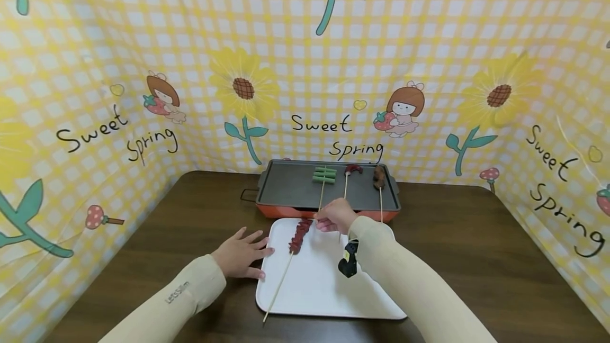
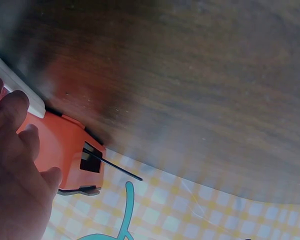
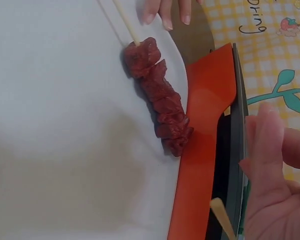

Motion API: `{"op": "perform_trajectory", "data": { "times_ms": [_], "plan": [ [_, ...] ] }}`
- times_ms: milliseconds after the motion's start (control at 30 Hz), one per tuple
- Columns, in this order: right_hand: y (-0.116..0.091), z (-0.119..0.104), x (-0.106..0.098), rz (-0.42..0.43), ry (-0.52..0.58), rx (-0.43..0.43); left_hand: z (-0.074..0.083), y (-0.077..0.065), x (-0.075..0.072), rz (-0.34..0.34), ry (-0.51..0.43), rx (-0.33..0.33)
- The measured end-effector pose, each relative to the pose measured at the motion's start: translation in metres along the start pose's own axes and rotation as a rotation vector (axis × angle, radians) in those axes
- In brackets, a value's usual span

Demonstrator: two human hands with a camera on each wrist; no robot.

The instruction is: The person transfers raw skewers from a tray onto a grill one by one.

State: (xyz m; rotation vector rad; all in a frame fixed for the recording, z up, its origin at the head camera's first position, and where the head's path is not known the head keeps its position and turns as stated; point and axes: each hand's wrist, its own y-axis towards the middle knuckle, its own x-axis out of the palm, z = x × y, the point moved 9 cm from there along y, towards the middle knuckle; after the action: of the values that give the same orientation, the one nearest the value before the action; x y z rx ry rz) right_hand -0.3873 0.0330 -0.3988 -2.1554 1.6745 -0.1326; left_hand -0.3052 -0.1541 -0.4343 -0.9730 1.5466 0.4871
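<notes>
My right hand [image 1: 337,216] pinches the lower stick of a green vegetable skewer [image 1: 324,175], whose green pieces lie across the grill pan [image 1: 286,184]. In the right wrist view the thumb and fingers of this hand [image 3: 275,175] come together over the pan's edge; the stick between them is hidden there. On the white tray [image 1: 333,290] lies a skewer of dark red meat [image 1: 299,236], its stick sticking out past the near edge. With fingers spread, my left hand [image 1: 240,254] rests at the tray's left rim.
Also on the pan are a skewer with a curved dark red piece [image 1: 353,170] and a brown meat skewer [image 1: 378,178]. The pan's orange side [image 3: 210,90] meets the tray's far edge. A wire handle [image 2: 115,167] juts left. Patterned cloth [image 1: 295,78] encloses the wooden table [image 1: 476,258].
</notes>
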Motion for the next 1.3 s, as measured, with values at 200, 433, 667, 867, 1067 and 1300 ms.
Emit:
{"op": "perform_trajectory", "data": {
  "times_ms": [200, 433, 667, 867, 1067, 1300],
  "plan": [
    [0.002, -0.001, 0.007, 0.004, -0.022, -0.015, -0.001, -0.002, 0.0, 0.004, -0.008, -0.002],
    [0.0, 0.005, 0.009, 0.02, -0.019, 0.006, 0.001, -0.002, 0.002, 0.005, -0.026, 0.004],
    [-0.001, 0.007, 0.01, 0.016, -0.015, 0.018, 0.0, 0.0, 0.002, -0.002, -0.044, 0.014],
    [-0.007, 0.013, 0.01, -0.028, -0.036, 0.048, 0.0, 0.0, 0.002, 0.011, -0.046, 0.017],
    [-0.022, 0.016, 0.006, -0.099, -0.098, 0.034, 0.0, 0.0, 0.003, 0.009, -0.004, 0.002],
    [-0.051, 0.023, 0.021, -0.253, -0.139, -0.004, -0.001, -0.001, 0.001, 0.014, 0.004, 0.004]
  ]
}}
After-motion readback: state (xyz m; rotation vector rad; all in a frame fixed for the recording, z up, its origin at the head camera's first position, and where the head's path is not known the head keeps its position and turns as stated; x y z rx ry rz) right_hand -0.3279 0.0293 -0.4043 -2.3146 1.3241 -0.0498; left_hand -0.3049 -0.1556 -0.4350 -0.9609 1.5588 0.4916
